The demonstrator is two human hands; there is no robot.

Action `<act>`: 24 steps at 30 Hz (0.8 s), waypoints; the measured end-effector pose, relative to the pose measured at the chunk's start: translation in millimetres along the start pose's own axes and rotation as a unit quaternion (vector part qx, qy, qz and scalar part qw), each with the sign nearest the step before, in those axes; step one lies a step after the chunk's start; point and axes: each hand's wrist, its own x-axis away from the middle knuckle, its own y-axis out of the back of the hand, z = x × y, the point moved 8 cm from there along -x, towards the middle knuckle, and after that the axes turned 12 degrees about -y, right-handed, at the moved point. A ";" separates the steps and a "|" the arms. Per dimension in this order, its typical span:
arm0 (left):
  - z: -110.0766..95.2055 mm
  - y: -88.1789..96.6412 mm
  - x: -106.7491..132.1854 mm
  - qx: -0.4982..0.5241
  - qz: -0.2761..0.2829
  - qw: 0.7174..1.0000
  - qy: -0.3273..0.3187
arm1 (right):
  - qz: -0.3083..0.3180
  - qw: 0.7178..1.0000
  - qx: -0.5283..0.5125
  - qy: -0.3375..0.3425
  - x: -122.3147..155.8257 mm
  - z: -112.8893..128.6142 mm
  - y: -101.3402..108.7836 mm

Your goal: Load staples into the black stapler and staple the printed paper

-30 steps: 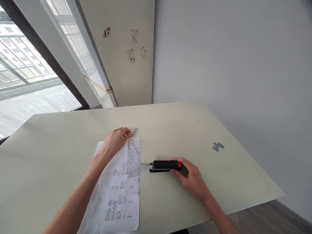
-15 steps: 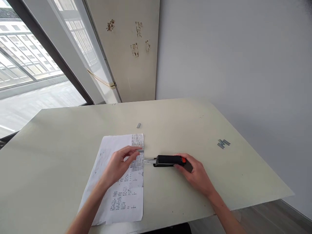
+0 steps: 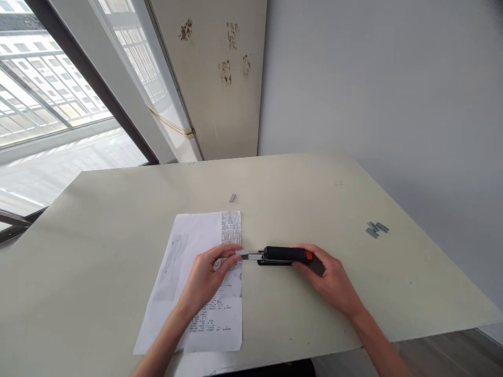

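A black stapler (image 3: 283, 255) with a red end lies on the pale table (image 3: 118, 220), its metal staple tray (image 3: 248, 255) pulled out to the left. My right hand (image 3: 332, 280) grips the stapler's red rear end. My left hand (image 3: 208, 275) rests on a printed sheet of paper (image 3: 184, 272), its fingertips pinched at the tip of the staple tray, holding a small strip of staples. A short staple strip (image 3: 232, 197) lies on the table beyond the paper.
Several loose staple strips (image 3: 375, 229) lie near the table's right edge. A grey wall stands behind and to the right. A large window and a stained cream panel (image 3: 220, 78) are at the back left.
My left hand left one staple strip beyond the paper, then came back across the sheet to the stapler's tray tip. My right hand stayed on the stapler.
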 end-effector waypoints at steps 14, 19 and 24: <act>-22.9 -6.0 -3.0 -0.084 0.034 0.982 -0.164 | -0.001 1.000 -0.002 -0.005 0.9 2.4 -0.5; -24.4 -11.2 -3.8 -0.096 0.060 0.982 -0.150 | 0.005 1.000 -0.003 -0.002 1.7 5.2 -0.3; -27.5 -13.2 -4.7 -0.097 0.070 0.980 -0.158 | -0.005 1.000 0.001 0.004 1.9 8.1 1.7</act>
